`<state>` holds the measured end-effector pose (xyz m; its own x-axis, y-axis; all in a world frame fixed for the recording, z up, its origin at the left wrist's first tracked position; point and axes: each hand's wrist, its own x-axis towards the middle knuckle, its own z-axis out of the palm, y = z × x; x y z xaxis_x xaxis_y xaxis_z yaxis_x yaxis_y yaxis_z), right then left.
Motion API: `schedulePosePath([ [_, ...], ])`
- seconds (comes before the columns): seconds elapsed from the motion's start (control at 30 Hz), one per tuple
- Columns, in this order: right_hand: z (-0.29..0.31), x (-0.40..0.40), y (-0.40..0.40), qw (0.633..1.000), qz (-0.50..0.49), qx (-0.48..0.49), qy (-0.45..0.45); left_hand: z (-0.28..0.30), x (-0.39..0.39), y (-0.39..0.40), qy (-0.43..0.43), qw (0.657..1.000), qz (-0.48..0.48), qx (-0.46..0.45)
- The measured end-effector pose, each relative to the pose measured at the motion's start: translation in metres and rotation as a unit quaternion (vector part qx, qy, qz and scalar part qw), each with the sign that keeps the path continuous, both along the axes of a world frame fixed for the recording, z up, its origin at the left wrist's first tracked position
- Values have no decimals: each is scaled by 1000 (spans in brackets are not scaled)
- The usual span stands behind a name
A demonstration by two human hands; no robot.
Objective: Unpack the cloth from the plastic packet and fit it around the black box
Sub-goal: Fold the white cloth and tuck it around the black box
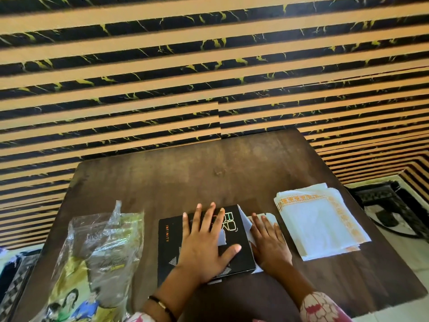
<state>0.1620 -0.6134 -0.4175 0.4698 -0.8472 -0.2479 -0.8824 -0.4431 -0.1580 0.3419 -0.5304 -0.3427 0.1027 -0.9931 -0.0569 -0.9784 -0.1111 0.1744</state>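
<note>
A flat black box (170, 247) with "INFINITY" printed on it lies near the table's front edge. My left hand (204, 245) rests flat on its lid with fingers spread. My right hand (269, 245) presses flat on a white flap (267, 218) that sticks out from the box's right side. A folded white cloth (318, 221) with an orange patterned border lies on the table to the right of the box, untouched. The crumpled plastic packet (99, 254), clear with a yellow printed card, lies open to the left of the box.
The dark wooden table (209, 173) stands against a wall of black and tan stripes (209, 66). A dark patterned rug (394, 205) shows on the floor beyond the table's right edge. Checked fabric (14, 280) is at the lower left.
</note>
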Motion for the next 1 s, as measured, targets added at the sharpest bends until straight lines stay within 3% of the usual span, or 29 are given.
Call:
schedulePosePath([
  [0.1,6,10,-9,992,-27,71,-101,0,2,-5,11,1000,26,-8],
  [0.2,22,14,-3,928,-168,122,-309,-3,6,-10,16,999,32,-17],
  [0.23,24,13,1,911,-190,138,-338,-4,6,-10,16,999,34,-17],
  [0.33,26,2,22,918,-176,194,-298,-6,3,-8,20,999,38,-12],
  [0.47,36,-17,20,923,-212,166,-274,-3,5,-11,28,999,41,-9],
  [0.6,42,-40,28,862,-227,252,-378,-5,7,-13,22,999,35,-4],
  [0.7,51,-44,35,843,-207,313,-386,-5,9,-13,22,999,32,-5],
  [0.83,74,-23,48,838,-117,415,-334,-3,10,-13,21,999,24,-17],
  [0.93,74,8,64,866,-89,345,-351,-2,7,-12,34,999,14,-32],
  [1.0,71,20,69,875,-127,291,-365,0,6,-10,24,998,10,-50],
])
